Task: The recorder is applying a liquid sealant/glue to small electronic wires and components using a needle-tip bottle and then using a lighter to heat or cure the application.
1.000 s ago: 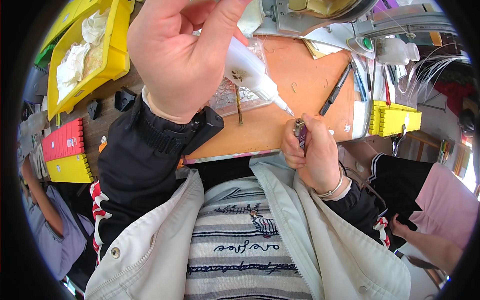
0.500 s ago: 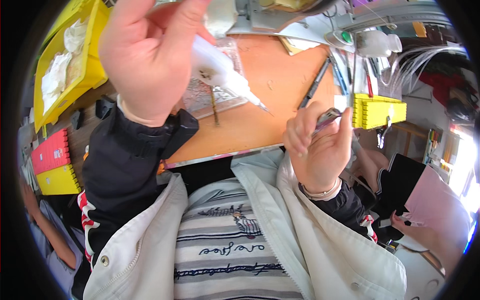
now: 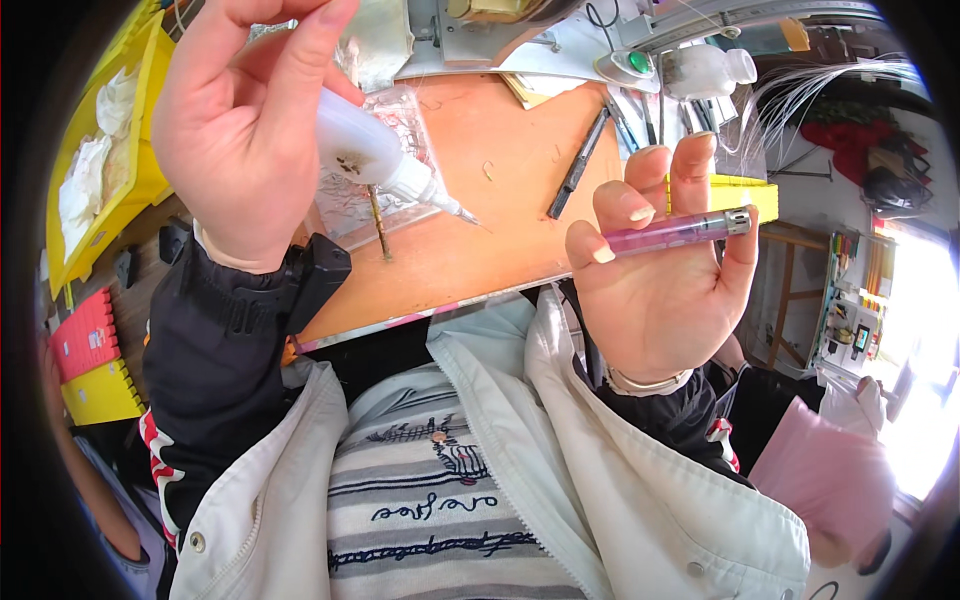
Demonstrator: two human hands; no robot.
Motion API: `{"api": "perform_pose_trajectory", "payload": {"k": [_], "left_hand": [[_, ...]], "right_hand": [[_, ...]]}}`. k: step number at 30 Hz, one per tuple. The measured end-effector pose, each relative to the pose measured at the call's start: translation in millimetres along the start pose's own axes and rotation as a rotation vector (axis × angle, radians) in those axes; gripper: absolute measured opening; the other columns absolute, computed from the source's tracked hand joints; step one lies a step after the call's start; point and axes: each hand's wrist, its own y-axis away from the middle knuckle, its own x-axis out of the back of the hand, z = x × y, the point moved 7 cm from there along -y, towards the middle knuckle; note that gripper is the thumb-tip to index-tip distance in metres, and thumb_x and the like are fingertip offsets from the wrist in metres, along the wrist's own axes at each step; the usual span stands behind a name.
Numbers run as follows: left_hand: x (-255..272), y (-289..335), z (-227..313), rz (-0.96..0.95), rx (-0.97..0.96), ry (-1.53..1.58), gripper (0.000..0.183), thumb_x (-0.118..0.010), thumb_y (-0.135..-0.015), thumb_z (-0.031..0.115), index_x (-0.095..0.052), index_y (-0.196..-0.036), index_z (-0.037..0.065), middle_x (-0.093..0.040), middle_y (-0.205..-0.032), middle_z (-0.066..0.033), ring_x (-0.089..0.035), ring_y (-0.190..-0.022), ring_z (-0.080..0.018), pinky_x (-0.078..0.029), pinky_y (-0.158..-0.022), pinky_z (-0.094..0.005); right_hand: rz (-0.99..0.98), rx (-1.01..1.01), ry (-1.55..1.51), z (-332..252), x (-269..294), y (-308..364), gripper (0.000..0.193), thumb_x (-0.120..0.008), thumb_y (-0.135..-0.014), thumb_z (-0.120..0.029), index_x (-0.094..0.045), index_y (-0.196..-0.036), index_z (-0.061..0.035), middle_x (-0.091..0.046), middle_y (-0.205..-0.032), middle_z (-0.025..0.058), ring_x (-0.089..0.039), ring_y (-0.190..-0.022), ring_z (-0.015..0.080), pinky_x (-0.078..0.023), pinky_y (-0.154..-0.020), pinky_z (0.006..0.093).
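My left hand (image 3: 245, 130), closed, holds a white squeeze bottle (image 3: 372, 150) with a thin metal tip slanting down to the right over the tabletop. Part of the bottle hides behind the hand. Below the bottle a thin brown stick (image 3: 379, 225) points down; whether the hand also holds it cannot be seen. In my right hand (image 3: 665, 290), palm up at the table's near right edge, a clear purple lighter (image 3: 670, 234) lies across the fingers, its metal top against the thumb. A clear plastic tray (image 3: 410, 120) sits on the table behind the bottle.
On the orange tabletop (image 3: 520, 150) lies a black pen (image 3: 580, 163). Behind stand a machine with a green button (image 3: 638, 63) and a white bottle (image 3: 710, 72). A yellow bin (image 3: 150, 150) holds white crumpled material at left. A person in pink (image 3: 825, 480) is at right.
My right hand has turned and opened its fingers, bringing the lighter lengthwise into view. My left hand still holds the bottle, and the whole view has shifted a little.
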Motion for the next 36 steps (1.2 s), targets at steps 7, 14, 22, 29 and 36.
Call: {"api": "perform_pose_trajectory", "payload": {"k": [7, 14, 22, 29, 36], "left_hand": [[0.1, 1.7, 0.1, -0.006, 0.032, -0.034, 0.014, -0.062, -0.095, 0.003, -0.062, -0.108, -0.001, -0.065, -0.078, -0.0046, -0.061, -0.063, -0.0095, -0.044, -0.057, -0.0193], [1.7, 1.9, -0.5, -0.021, 0.048, -0.044, 0.014, -0.061, -0.096, 0.004, -0.062, -0.108, -0.001, -0.065, -0.077, -0.0054, -0.062, -0.063, -0.0105, -0.044, -0.058, -0.0198], [1.6, 1.6, -3.5, -0.022, 0.014, -0.038, 0.015, -0.060, -0.096, 0.003, -0.062, -0.109, -0.003, -0.066, -0.081, -0.0062, -0.062, -0.065, -0.0111, -0.045, -0.059, -0.0201], [2.4, 1.8, -3.7, -0.020, 0.001, -0.012, 0.015, -0.060, -0.096, 0.001, -0.061, -0.109, -0.004, -0.067, -0.090, -0.0069, -0.063, -0.066, -0.0112, -0.046, -0.060, -0.0204], [1.8, 2.0, -4.4, -0.012, 0.000, -0.007, 0.015, -0.061, -0.095, 0.001, -0.062, -0.109, -0.003, -0.067, -0.088, -0.0062, -0.063, -0.065, -0.0111, -0.046, -0.058, -0.0202]], "right_hand": [[-0.028, -0.040, -0.034, 0.8, -3.8, -1.9, 0.058, -0.026, -0.100, -0.058, -0.051, -0.113, -0.0080, -0.051, -0.085, 0.0033, -0.045, -0.069, 0.0144, -0.036, -0.062, 0.0305], [0.128, -0.073, 0.387, 8.7, 11.1, 5.6, 0.065, -0.025, -0.099, -0.065, -0.043, -0.074, -0.0069, -0.034, -0.054, -0.0018, -0.025, -0.045, 0.0093, -0.021, -0.044, 0.0264], [0.253, -0.046, 0.781, 7.4, 27.1, 15.8, 0.059, -0.028, -0.096, -0.048, -0.048, -0.064, -0.0025, -0.044, -0.062, 0.0015, -0.034, -0.056, 0.0099, -0.023, -0.052, 0.0265], [0.250, -0.029, 0.817, 8.5, 26.3, 16.0, 0.057, -0.029, -0.096, -0.044, -0.046, -0.062, -0.0027, -0.045, -0.062, 0.0024, -0.035, -0.057, 0.0107, -0.023, -0.052, 0.0269], [0.298, -0.040, 0.843, 11.3, 25.0, 14.9, 0.052, -0.033, -0.094, -0.047, -0.039, -0.061, -0.0074, -0.034, -0.054, 0.0018, -0.027, -0.050, 0.0131, -0.021, -0.049, 0.0307]]}}
